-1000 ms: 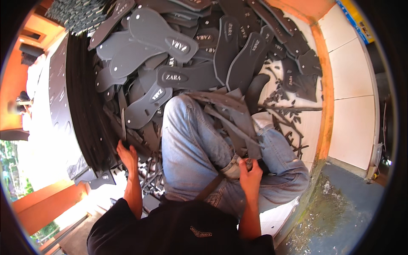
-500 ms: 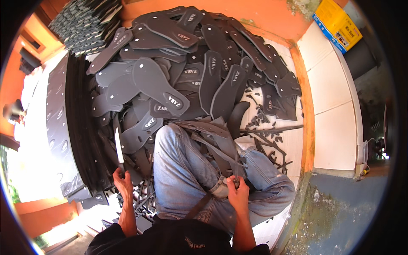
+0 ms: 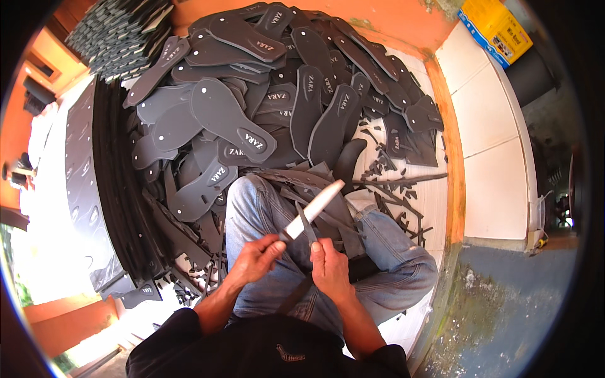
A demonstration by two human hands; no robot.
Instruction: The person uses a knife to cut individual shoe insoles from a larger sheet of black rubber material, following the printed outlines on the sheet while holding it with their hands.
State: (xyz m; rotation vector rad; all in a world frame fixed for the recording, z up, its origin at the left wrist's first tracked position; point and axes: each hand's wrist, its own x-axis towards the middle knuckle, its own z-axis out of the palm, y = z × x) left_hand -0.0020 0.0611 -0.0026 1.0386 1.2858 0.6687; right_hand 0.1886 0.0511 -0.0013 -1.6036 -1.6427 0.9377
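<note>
My left hand (image 3: 255,258) is closed round the dark handle of a knife (image 3: 317,205). Its pale, broad blade slants up to the right over my lap. Just to the right, my right hand (image 3: 329,264) grips a narrow dark bar (image 3: 305,222), which crosses the knife blade near its handle end. Whether the bar is a second blade or a rod I cannot tell. Dark grey offcuts (image 3: 334,220) lie across my crossed legs below the knife. Beyond my knees rises a large heap of dark grey sandal soles (image 3: 220,113), each with a pale spot.
Tall stacked dark sheets (image 3: 116,183) stand at my left, with piled soles (image 3: 120,38) behind them. Small black scraps (image 3: 391,160) litter the white floor on the right. An orange ledge (image 3: 452,157) borders white tiles (image 3: 488,113); a yellow and blue bag (image 3: 495,31) lies at the far right.
My left hand has brought the knife from beside my left knee inward over my lap. The right hand has moved left and slightly up, so its bar now crosses the blade.
</note>
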